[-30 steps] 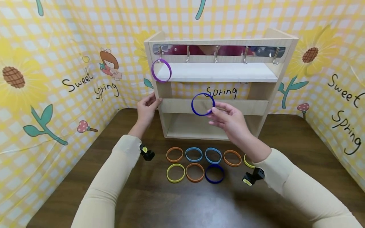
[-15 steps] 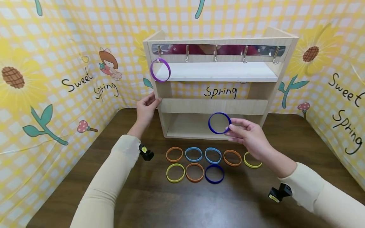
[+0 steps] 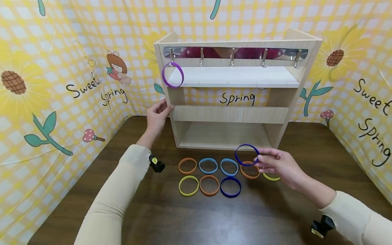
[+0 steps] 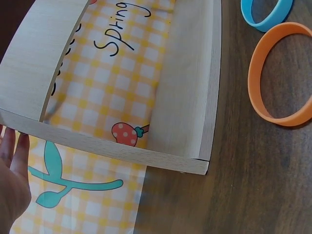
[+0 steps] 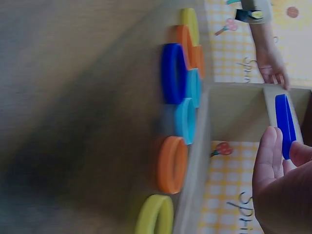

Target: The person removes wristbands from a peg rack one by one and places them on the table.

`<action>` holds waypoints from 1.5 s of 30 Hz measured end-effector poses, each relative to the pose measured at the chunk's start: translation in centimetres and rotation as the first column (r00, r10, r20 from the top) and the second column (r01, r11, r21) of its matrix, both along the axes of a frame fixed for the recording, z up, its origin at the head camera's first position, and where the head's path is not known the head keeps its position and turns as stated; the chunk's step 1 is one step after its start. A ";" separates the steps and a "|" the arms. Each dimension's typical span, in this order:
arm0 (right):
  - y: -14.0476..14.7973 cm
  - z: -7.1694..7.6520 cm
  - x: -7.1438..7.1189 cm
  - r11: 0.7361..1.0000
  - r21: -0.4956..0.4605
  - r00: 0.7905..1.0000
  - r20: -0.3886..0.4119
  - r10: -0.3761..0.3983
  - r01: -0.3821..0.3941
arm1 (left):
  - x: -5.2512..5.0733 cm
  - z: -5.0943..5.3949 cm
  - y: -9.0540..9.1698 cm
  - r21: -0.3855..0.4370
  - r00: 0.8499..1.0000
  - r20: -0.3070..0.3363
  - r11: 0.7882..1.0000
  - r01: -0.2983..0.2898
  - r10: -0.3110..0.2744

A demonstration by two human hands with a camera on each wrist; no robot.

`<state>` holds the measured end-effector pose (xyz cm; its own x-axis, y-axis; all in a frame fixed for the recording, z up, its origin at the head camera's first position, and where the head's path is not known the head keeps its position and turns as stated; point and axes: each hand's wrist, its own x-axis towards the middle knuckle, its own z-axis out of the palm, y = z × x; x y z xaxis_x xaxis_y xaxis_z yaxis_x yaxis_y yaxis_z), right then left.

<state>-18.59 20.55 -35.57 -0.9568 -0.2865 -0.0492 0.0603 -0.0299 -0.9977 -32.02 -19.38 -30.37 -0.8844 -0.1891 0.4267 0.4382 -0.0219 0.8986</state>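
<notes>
My right hand point(image 3: 283, 167) pinches a dark blue silicone wristband point(image 5: 284, 123) between thumb and fingers, holding it above the table's right part. In the head view that band overlaps an orange wristband point(image 3: 249, 177) and my hand partly covers a yellow one point(image 3: 271, 178). My left hand point(image 3: 157, 116) touches the left side panel of a wooden shelf point(image 3: 229, 114), its fingers fairly straight in the left wrist view. From the leftmost metal hook point(image 3: 172, 54) hangs a purple wristband point(image 3: 182, 75). Another dark blue wristband point(image 3: 231, 196) lies on the table.
More wristbands lie in two rows before the shelf, among them two light blue ones point(image 3: 208, 173), a yellow one point(image 3: 188, 195) and orange ones point(image 3: 209, 194). Several hooks line the metal strip point(image 3: 248, 53). A checked cloth point(image 3: 101, 30) stands behind the brown table point(image 3: 196, 221).
My right hand has carried the dark blue wristband down and to the right, from in front of the shelf to above the table's bands. The left hand has stayed on the side panel.
</notes>
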 end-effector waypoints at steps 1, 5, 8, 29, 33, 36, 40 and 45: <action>0.2 -0.3 0.1 1.000 0.005 1.000 0.004 0.008 -0.008 | 0.0 0.0 0.0 0.000 1.000 -0.001 1.000 0.001 -0.001; 0.9 -1.4 0.4 0.999 0.022 0.999 0.018 0.040 -0.040 | 0.0 0.0 -0.1 0.000 1.000 -0.003 1.000 0.007 -0.007; 1.3 -2.2 0.5 0.998 0.036 0.998 0.041 0.049 -0.050 | -0.1 0.0 -0.1 0.004 1.000 -0.005 1.000 0.011 -0.011; 3.4 -6.1 1.9 0.986 0.065 0.978 0.154 0.140 -0.151 | -0.2 -0.1 0.0 0.001 1.000 -0.011 1.000 0.008 -0.008; 3.5 -6.3 2.1 0.984 0.060 0.973 0.168 0.157 -0.169 | -0.2 0.0 -0.1 0.000 1.000 -0.015 1.000 0.005 -0.005; 3.6 -6.5 2.2 0.981 0.064 0.970 0.173 0.171 -0.185 | -0.2 0.0 -0.1 -0.003 1.000 -0.020 1.000 0.005 -0.005; 3.6 -6.8 2.3 0.978 0.080 0.968 0.177 0.179 -0.195 | -0.2 -0.1 -0.1 0.001 1.000 -0.020 1.000 0.008 -0.008; 3.5 -6.8 2.4 0.975 0.100 0.968 0.175 0.181 -0.201 | -0.4 -0.1 -0.1 0.008 1.000 -0.020 1.000 0.011 -0.011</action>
<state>-16.17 24.08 -42.40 -0.8609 -0.4462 -0.2443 0.2164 0.1133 -0.9697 -32.37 -19.46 -30.47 -0.8777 -0.1828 0.4430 0.4560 -0.0341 0.8893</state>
